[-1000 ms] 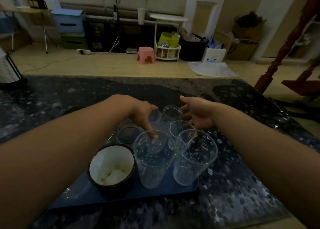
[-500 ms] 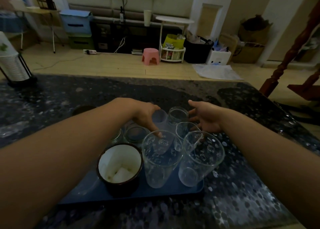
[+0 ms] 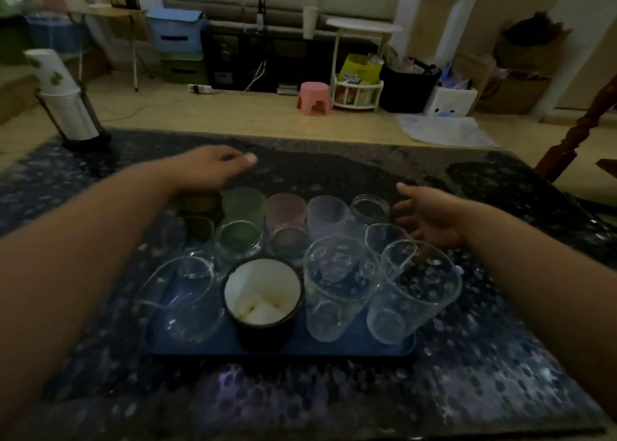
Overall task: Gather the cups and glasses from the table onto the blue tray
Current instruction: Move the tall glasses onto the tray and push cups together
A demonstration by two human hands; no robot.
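Note:
The blue tray (image 3: pixel 334 349) lies on the dark speckled table and holds several cups and glasses. In its front row stand a clear jug (image 3: pixel 180 300), a dark mug with a white inside (image 3: pixel 263 302) and two tall patterned glasses (image 3: pixel 337 290) (image 3: pixel 414 290). Small clear glasses fill the middle. At the back stand frosted tumblers: green (image 3: pixel 242 203), pink (image 3: pixel 286 208) and lilac (image 3: pixel 328 212). My left hand (image 3: pixel 213 170) hovers above the tray's back left, fingers loosely curled, holding nothing. My right hand (image 3: pixel 429 215) is open beside the back right glasses.
A stack of white paper cups in a black holder (image 3: pixel 71 107) stands at the table's far left corner. Beyond the table's far edge are the floor, a pink stool (image 3: pixel 314 97) and shelves. A wooden post (image 3: pixel 574 140) rises at the right.
My left hand has lifted off the lilac tumbler and pulled back to the left. My right hand has drifted slightly right. The view has shifted, showing more of the tray.

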